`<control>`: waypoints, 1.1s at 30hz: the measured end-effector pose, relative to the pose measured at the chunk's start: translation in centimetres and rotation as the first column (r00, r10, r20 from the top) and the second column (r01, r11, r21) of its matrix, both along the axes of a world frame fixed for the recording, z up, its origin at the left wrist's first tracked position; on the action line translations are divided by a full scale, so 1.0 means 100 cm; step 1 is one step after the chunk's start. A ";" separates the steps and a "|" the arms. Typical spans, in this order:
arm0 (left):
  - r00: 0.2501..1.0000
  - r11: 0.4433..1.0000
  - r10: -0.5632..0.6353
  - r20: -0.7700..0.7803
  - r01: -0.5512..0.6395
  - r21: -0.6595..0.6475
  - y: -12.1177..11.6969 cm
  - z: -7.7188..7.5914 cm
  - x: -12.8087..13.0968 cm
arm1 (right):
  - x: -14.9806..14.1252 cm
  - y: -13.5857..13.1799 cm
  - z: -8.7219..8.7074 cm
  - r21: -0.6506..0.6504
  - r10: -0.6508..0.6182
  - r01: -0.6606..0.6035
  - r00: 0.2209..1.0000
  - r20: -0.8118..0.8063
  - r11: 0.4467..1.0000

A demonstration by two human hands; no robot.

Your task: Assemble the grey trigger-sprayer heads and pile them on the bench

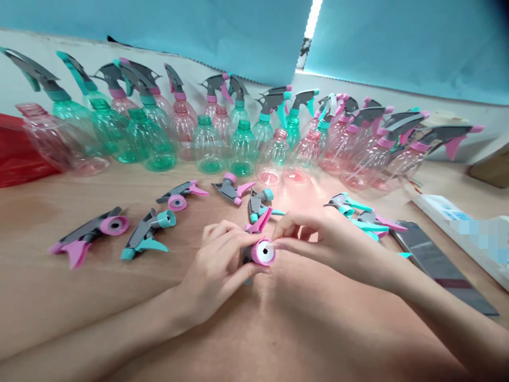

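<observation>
My left hand point(222, 260) is closed around a grey and pink trigger spray head point(271, 258), its collar facing me. Inside the pink collar sits a white disc point(260, 249) with a dark hole in the middle. At the collar's right edge is my right hand point(318, 233), thumb and forefinger brought together close to the disc; anything between them is too small to make out. Loose spray heads lie around: a pink one point(91, 231) and a turquoise one point(147, 233) to the left, another turquoise one point(260, 200) just beyond my hands.
Several pink and green clear bottles point(204, 146) line the back, many with spray heads fitted. More loose heads point(368, 220) lie beyond my right wrist. A dark flat packet point(437, 265) and a white tray point(461, 233) are at right, a red bag point(24, 151) at left.
</observation>
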State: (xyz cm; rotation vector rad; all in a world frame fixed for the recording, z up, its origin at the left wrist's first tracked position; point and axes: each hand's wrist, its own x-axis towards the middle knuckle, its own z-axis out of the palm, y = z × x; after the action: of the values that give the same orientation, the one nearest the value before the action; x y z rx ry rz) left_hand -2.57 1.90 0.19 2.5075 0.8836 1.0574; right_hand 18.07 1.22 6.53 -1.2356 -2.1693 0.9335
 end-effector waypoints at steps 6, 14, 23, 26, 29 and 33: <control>1.000 1.000 -0.002 0.016 0.002 -0.010 0.001 0.000 0.000 | 0.001 -0.003 0.000 0.103 0.035 -0.042 0.997 0.075 0.994; 0.999 1.000 -0.015 0.031 0.015 0.015 0.001 -0.001 0.000 | 0.003 -0.004 -0.003 0.164 0.058 -0.078 0.991 0.121 0.983; 0.999 0.998 -0.008 0.035 0.006 0.055 0.001 -0.001 0.001 | -0.001 -0.005 -0.006 0.220 0.008 -0.057 0.976 0.217 0.974; 1.000 0.998 -0.008 0.025 0.006 0.069 0.001 -0.002 0.002 | -0.001 -0.004 -0.008 0.239 0.027 -0.075 0.979 0.200 0.968; 1.000 0.997 -0.012 0.015 0.011 0.076 0.002 -0.004 0.001 | 0.000 -0.004 -0.011 0.251 0.076 -0.117 0.983 0.167 0.961; 1.000 0.997 -0.027 -0.009 0.027 0.068 0.001 -0.005 0.000 | -0.003 -0.006 -0.013 0.269 0.088 -0.128 0.984 0.155 0.955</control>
State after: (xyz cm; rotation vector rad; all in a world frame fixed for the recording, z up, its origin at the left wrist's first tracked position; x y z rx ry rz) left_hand -2.60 2.02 -0.28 2.5741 0.8268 1.0873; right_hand 17.77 0.62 5.26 -1.0839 -2.4019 0.5681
